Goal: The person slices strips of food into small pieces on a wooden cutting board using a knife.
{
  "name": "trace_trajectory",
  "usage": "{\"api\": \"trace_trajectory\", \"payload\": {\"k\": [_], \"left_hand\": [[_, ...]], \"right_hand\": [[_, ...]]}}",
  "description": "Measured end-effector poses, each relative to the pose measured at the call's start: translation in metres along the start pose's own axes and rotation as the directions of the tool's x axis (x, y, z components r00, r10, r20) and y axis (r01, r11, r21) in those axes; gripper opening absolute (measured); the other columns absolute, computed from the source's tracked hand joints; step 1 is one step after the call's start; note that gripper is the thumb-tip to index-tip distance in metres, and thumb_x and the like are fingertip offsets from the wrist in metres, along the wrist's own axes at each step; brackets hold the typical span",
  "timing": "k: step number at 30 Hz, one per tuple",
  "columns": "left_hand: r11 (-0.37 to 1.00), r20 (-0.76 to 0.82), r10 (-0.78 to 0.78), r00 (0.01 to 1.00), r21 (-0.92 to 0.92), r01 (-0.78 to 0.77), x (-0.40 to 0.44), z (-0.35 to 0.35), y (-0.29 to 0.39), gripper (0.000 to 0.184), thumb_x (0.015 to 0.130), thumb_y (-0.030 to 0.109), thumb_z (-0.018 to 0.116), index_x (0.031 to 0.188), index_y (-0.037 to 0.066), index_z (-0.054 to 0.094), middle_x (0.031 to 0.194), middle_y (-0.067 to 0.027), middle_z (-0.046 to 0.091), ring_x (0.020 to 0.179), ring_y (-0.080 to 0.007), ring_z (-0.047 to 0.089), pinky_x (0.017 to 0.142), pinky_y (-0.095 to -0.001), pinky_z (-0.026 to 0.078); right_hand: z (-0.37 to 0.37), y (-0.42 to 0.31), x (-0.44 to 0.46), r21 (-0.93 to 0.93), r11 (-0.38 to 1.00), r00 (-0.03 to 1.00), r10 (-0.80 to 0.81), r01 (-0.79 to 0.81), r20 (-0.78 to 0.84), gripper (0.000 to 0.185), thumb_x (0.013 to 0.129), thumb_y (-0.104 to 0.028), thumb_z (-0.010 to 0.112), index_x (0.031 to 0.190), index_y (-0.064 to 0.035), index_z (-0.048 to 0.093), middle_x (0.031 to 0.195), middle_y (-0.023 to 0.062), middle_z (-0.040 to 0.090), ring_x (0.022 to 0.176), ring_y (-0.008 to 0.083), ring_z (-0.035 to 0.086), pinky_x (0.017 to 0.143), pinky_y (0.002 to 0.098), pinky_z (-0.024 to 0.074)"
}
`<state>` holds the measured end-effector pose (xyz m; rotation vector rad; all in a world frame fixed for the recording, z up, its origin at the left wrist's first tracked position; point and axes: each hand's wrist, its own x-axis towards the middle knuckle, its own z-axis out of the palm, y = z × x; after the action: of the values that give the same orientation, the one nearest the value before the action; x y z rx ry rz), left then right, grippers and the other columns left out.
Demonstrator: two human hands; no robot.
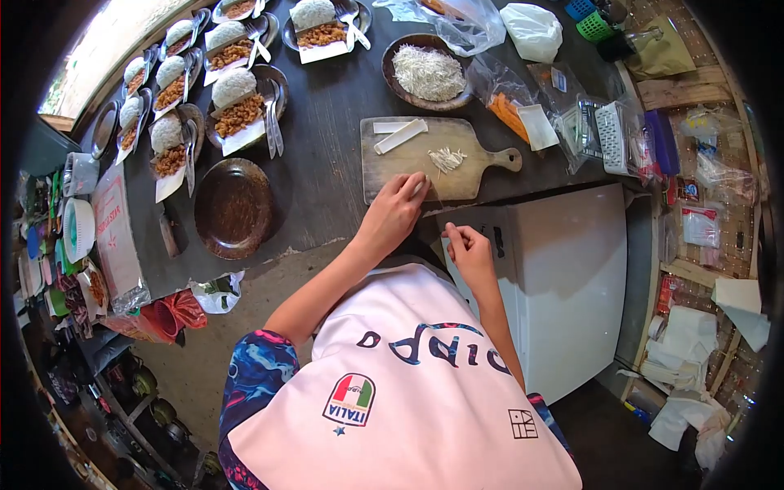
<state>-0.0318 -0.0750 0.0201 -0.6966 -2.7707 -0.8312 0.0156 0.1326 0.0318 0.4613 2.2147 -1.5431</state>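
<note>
My left hand [400,206] is at the front edge of a wooden cutting board [392,175], its fingers curled together; what they pinch, if anything, I cannot make out. My right hand [469,251] is closed just off the table's front edge, to the right of my left hand. Its grip is hidden from view. On the board lie pale, flat-sided sticks [401,136] and a small heap of thin white shreds [447,159]. Behind the board stands a brown bowl [394,75] heaped with similar white shreds [427,72].
Several brown plates with rice, brown food, forks and spoons [237,110] fill the table's left side. A bare brown plate [233,208] and a dark-handled utensil [169,235] lie nearer. Plastic bags [531,33] and a white basket [612,139] are right. A white appliance [572,278] stands below.
</note>
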Motion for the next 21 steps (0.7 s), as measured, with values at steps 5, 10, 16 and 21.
{"api": "trace_trajectory", "payload": {"k": [5, 10, 16, 21], "left_hand": [[0.997, 0.004, 0.028, 1.000, 0.072, -0.029, -0.005, 0.006, -0.001, 0.054, 0.084, 0.006, 0.067, 0.136, -0.006, 0.061, 0.137, -0.0101, 0.055, 0.123, -0.0274, 0.055, 0.108, -0.0373, 0.049], [0.996, -0.025, 0.040, 0.999, 0.086, -0.038, -0.009, 0.011, -0.001, 0.057, 0.085, 0.012, 0.067, 0.137, -0.009, 0.059, 0.138, -0.0118, 0.053, 0.124, -0.0272, 0.054, 0.109, -0.0369, 0.048], [0.998, -0.058, 0.049, 0.997, 0.042, -0.047, -0.012, 0.015, -0.001, 0.063, 0.084, 0.016, 0.067, 0.139, -0.012, 0.055, 0.143, -0.0135, 0.050, 0.125, -0.0290, 0.052, 0.110, -0.0388, 0.047], [0.997, -0.075, 0.073, 0.995, 0.047, -0.069, -0.014, 0.021, -0.004, 0.063, 0.084, 0.016, 0.067, 0.139, -0.013, 0.055, 0.144, -0.0136, 0.049, 0.125, -0.0290, 0.052, 0.109, -0.0385, 0.047]], "right_hand": [[0.007, -0.012, -0.013, 0.064, 0.997, 0.999, 0.040, -0.040, -0.004, 0.041, 0.105, -0.035, 0.067, 0.095, 0.0040, 0.073, 0.065, -0.0009, 0.058, 0.058, 0.0057, 0.049, 0.055, 0.0272, 0.0386], [0.011, -0.006, -0.016, -0.104, 0.992, 0.985, -0.092, 0.077, -0.146, 0.042, 0.104, -0.036, 0.068, 0.097, 0.0047, 0.075, 0.064, 0.0002, 0.058, 0.059, 0.0075, 0.051, 0.056, 0.0279, 0.0401], [0.013, -0.010, -0.022, -0.086, 0.994, 0.986, -0.073, 0.061, -0.148, 0.045, 0.104, -0.040, 0.067, 0.100, 0.0038, 0.077, 0.063, 0.0009, 0.057, 0.059, 0.0090, 0.051, 0.056, 0.0302, 0.0407], [0.018, -0.001, -0.021, -0.181, 0.982, 0.975, -0.091, 0.054, -0.201, 0.051, 0.105, -0.047, 0.062, 0.105, 0.0019, 0.077, 0.070, 0.0072, 0.065, 0.067, 0.0165, 0.061, 0.068, 0.0341, 0.0487]]}}
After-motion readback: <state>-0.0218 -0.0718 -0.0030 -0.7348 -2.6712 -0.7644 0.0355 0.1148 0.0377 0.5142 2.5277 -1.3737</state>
